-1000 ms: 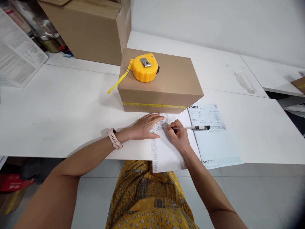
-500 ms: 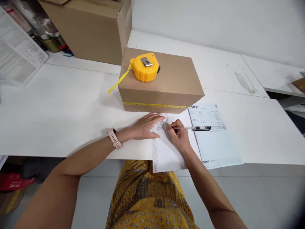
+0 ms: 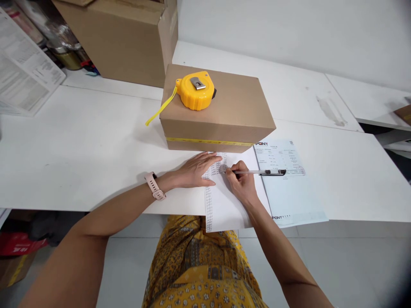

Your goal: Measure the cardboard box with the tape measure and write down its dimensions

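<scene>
My right hand grips a clear-barrelled pen with a black cap on its rear end, its tip at the white paper. Columns of small handwriting run along the paper's left side and top. Flat across the paper's upper left edge lies my left hand, fingers stretched out and holding nothing. A pink watch strap circles that wrist. Just beyond both hands stands a closed cardboard box with yellow tape along its side. On its top rests a yellow tape measure with a metal clip and wrist strap.
Right of the paper lies a pale blue printed form marked PONY, partly under it. A large cardboard box stands at the back left, beside a printed white panel. The white table's front edge runs before my lap.
The pen and my right hand have shifted very slightly to the right. My left hand, the box and the tape measure stay in place.
</scene>
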Action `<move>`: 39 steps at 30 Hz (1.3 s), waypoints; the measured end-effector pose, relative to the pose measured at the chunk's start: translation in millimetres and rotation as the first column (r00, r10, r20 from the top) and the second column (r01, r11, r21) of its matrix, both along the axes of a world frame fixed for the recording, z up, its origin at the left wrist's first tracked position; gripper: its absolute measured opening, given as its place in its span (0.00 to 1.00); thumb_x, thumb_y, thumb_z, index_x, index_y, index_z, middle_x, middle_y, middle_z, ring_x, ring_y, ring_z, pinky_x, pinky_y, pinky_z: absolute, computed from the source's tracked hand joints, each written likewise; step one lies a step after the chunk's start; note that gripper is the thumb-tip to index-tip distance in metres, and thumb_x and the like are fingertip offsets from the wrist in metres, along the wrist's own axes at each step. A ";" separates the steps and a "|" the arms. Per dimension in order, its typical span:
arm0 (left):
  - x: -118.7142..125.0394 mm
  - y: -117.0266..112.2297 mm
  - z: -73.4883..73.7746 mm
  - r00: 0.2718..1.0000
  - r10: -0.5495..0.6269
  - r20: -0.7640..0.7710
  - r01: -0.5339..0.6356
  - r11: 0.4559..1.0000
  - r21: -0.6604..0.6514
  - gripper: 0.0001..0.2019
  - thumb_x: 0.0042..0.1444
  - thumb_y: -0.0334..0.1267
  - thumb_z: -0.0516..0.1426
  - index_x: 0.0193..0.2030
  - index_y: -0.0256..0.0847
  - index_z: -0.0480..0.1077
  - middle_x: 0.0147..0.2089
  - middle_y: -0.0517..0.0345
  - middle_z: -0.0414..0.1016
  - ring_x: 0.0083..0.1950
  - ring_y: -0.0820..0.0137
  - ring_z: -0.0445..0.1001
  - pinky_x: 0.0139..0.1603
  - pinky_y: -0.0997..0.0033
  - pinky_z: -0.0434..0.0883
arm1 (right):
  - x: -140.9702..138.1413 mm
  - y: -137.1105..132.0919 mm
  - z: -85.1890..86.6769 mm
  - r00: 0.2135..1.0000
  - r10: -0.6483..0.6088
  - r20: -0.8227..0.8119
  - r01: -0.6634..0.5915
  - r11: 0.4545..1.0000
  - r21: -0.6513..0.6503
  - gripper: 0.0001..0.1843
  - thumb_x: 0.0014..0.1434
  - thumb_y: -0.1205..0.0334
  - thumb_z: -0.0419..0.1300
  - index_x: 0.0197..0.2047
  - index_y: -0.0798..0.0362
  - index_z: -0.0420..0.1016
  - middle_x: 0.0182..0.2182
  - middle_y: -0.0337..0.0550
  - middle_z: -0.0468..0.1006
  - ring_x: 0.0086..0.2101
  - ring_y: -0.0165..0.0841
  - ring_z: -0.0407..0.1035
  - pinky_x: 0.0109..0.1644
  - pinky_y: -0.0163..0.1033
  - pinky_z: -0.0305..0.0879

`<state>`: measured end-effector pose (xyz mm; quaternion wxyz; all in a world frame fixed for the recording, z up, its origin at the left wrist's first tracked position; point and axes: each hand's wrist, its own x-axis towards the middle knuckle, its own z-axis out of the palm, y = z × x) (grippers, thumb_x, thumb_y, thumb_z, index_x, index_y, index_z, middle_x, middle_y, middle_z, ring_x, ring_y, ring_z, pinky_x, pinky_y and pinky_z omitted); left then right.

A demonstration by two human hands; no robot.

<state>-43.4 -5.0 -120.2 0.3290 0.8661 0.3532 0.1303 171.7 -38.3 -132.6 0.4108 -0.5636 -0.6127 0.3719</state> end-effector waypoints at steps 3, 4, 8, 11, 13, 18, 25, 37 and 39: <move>-0.2 0.2 -1.1 1.000 -0.001 0.000 0.001 1.000 0.001 0.39 0.59 0.44 0.63 0.74 0.46 0.51 0.78 0.48 0.53 0.80 0.57 0.48 0.79 0.51 0.47 | -1.2 -0.9 0.6 1.000 -0.017 0.005 0.016 0.999 0.029 0.13 0.60 0.59 0.62 0.28 0.48 0.60 0.20 0.30 0.59 0.22 0.28 0.54 0.26 0.36 0.50; -0.2 0.2 -0.7 1.000 0.002 -0.008 -0.002 1.000 -0.001 0.39 0.59 0.44 0.63 0.74 0.45 0.52 0.78 0.47 0.53 0.80 0.57 0.48 0.79 0.52 0.47 | -0.8 -1.8 1.1 0.999 -0.043 -0.006 0.043 0.998 0.044 0.13 0.60 0.58 0.61 0.29 0.48 0.61 0.21 0.30 0.60 0.22 0.28 0.54 0.26 0.36 0.51; -0.5 -0.3 3.7 0.999 0.018 -0.048 -0.019 1.000 -0.015 0.39 0.59 0.44 0.63 0.74 0.43 0.53 0.78 0.45 0.53 0.80 0.58 0.49 0.79 0.53 0.48 | 14.5 -7.1 5.1 0.977 -0.212 -0.014 0.212 0.969 0.126 0.09 0.66 0.53 0.58 0.36 0.48 0.66 0.26 0.35 0.70 0.24 0.30 0.61 0.29 0.37 0.58; -1.6 -0.4 6.0 0.998 0.023 -0.057 -0.024 1.000 -0.020 0.39 0.59 0.45 0.62 0.74 0.43 0.53 0.78 0.44 0.52 0.79 0.55 0.50 0.78 0.51 0.50 | 45.9 -8.9 7.5 0.926 -0.318 0.203 0.274 0.937 0.219 0.10 0.69 0.53 0.54 0.47 0.48 0.71 0.35 0.43 0.79 0.32 0.36 0.71 0.37 0.42 0.65; -2.5 0.0 5.3 0.998 0.027 -0.057 -0.027 1.000 -0.014 0.39 0.60 0.46 0.62 0.74 0.44 0.53 0.79 0.44 0.51 0.79 0.54 0.50 0.77 0.50 0.51 | 70.7 -8.3 5.9 0.833 -0.328 0.446 0.205 0.931 0.302 0.12 0.70 0.58 0.52 0.50 0.48 0.73 0.41 0.49 0.81 0.41 0.42 0.73 0.43 0.46 0.67; -3.3 1.8 -0.3 0.998 0.037 -0.056 -0.036 0.999 0.028 0.39 0.59 0.48 0.63 0.74 0.45 0.55 0.78 0.44 0.53 0.78 0.55 0.53 0.77 0.50 0.52 | 105.3 -4.1 -10.9 0.628 -0.237 0.741 -0.020 0.947 0.319 0.25 0.66 0.73 0.44 0.58 0.51 0.75 0.57 0.55 0.78 0.56 0.47 0.69 0.57 0.52 0.65; -0.1 3.0 -2.0 0.993 0.052 -0.107 -0.040 0.993 0.108 0.36 0.60 0.53 0.62 0.72 0.44 0.59 0.76 0.47 0.58 0.78 0.56 0.55 0.78 0.49 0.52 | 102.6 -1.3 -22.4 0.586 -0.277 0.762 -0.006 0.938 0.346 0.30 0.62 0.77 0.47 0.60 0.51 0.77 0.59 0.51 0.78 0.56 0.46 0.70 0.57 0.50 0.66; -12.5 3.3 63.4 0.778 0.445 0.444 -0.615 0.390 0.686 0.08 0.62 0.43 0.58 0.47 0.47 0.71 0.50 0.50 0.80 0.56 0.54 0.78 0.62 0.43 0.71 | 101.8 2.3 -22.1 0.637 -0.286 0.716 0.043 0.940 0.337 0.27 0.62 0.75 0.47 0.60 0.54 0.76 0.58 0.51 0.79 0.55 0.47 0.69 0.54 0.50 0.65; -13.3 19.9 93.2 0.721 0.463 0.515 -0.677 0.311 0.667 0.16 0.59 0.41 0.62 0.53 0.47 0.69 0.60 0.48 0.74 0.65 0.52 0.70 0.67 0.42 0.66 | 101.5 2.1 -22.8 0.646 -0.302 0.701 0.049 0.933 0.356 0.28 0.62 0.75 0.47 0.61 0.54 0.75 0.57 0.51 0.79 0.54 0.47 0.70 0.54 0.50 0.65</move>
